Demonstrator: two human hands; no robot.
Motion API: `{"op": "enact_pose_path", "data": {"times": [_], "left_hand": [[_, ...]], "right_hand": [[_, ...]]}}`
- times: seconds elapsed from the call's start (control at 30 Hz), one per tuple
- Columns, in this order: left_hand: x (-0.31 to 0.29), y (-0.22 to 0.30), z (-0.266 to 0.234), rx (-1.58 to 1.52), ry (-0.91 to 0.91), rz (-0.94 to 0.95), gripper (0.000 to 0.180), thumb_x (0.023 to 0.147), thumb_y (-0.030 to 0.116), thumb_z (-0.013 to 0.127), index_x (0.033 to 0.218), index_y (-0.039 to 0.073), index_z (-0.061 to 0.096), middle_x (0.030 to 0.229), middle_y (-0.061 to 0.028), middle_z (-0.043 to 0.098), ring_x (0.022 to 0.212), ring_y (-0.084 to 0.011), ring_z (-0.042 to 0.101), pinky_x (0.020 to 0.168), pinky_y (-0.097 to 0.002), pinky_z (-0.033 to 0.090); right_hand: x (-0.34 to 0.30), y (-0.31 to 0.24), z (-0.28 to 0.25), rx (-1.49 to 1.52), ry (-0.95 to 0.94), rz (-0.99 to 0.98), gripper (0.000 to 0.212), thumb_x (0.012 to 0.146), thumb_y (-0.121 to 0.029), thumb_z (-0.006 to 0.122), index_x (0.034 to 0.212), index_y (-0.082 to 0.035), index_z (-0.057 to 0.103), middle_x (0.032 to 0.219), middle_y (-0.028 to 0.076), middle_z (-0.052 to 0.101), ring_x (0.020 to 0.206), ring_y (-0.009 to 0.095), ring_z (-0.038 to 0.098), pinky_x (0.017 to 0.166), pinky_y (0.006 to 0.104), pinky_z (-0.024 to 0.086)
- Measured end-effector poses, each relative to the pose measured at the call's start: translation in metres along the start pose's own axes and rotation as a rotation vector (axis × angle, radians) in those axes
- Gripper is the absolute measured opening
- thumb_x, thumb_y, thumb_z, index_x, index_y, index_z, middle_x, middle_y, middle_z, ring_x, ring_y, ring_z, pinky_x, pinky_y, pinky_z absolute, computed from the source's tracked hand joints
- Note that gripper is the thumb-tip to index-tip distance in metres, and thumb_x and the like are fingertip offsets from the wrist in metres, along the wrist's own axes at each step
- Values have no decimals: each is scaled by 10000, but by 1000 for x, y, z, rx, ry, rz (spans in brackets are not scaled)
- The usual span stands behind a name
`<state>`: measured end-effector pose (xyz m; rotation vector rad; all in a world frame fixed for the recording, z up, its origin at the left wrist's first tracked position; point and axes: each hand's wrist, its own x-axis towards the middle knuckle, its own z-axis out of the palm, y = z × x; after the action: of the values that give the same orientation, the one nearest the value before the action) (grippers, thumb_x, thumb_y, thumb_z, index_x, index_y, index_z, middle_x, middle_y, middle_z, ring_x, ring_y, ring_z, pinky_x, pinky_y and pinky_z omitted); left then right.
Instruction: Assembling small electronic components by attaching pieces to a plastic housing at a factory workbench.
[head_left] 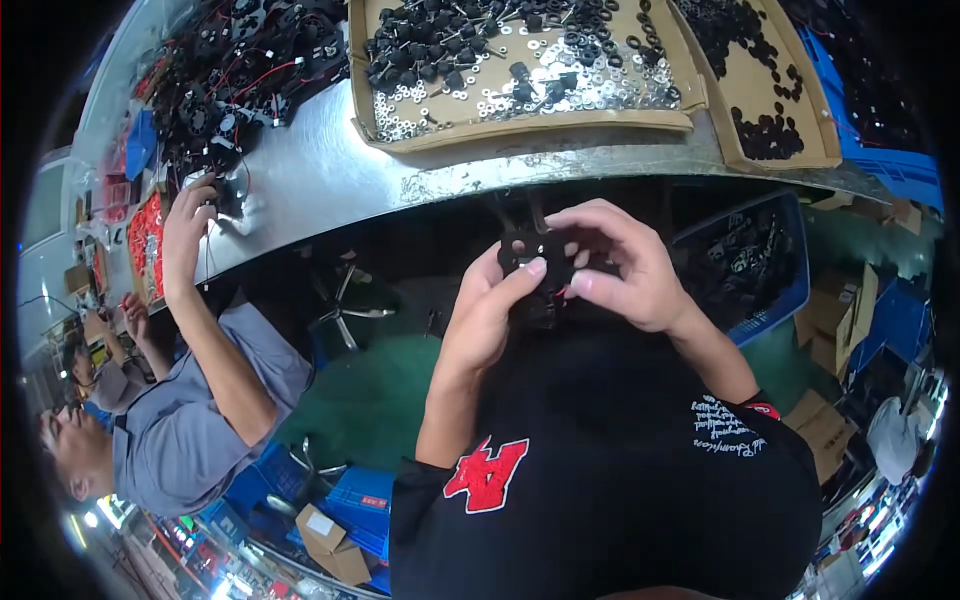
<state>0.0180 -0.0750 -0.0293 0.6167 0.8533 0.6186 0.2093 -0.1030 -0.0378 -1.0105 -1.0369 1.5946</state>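
Note:
Both my hands hold a small black square part (535, 262) with thin wires, just below the metal table's front edge. My left hand (488, 305) grips it from the lower left, thumb pressed on its face. My right hand (622, 265) curls over it from the right and top, fingers wrapped round its edge. Much of the part is hidden by my fingers.
The metal table (330, 170) carries a cardboard tray (520, 125) of washers and black pieces, a second cardboard tray (800, 150) of black rings, and a pile of black wired parts (240, 70). A co-worker's hand (188, 225) reaches into that pile. A blue bin (770, 290) stands under the table.

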Motion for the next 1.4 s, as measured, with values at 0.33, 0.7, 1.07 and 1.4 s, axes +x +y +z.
{"op": "enact_pose_path", "data": {"times": [0.33,0.7,1.07,1.4], "left_hand": [[-12,16,17,72,135,68,408,891,151,650,1238,-8,507,1069,-67,611,974,-123,585,888,-275,462],[-4,22,24,-14,225,100,391,931,201,600,1246,13,464,1011,-106,617,806,-167,641,615,-315,581],[8,49,9,-1,188,23,381,931,180,605,1232,-14,477,1077,-132,612,860,-232,682,757,-357,583],[17,57,-5,-177,138,-18,412,942,191,588,1267,-28,461,1108,-156,625,858,-237,690,700,-339,597]], "right_hand": [[29,-9,-8,-294,-60,-225,353,786,8,711,1136,8,664,1055,97,608,871,139,640,713,239,552],[45,-11,-7,-293,-42,-185,336,803,-1,721,1136,5,674,994,80,614,849,111,640,668,241,521],[104,-84,-66,-1137,560,-356,214,841,-128,691,1008,5,685,900,82,680,778,172,652,697,257,501],[135,-88,-73,-1258,460,25,232,827,-134,692,1001,18,663,788,103,691,744,137,669,699,265,510]]}}
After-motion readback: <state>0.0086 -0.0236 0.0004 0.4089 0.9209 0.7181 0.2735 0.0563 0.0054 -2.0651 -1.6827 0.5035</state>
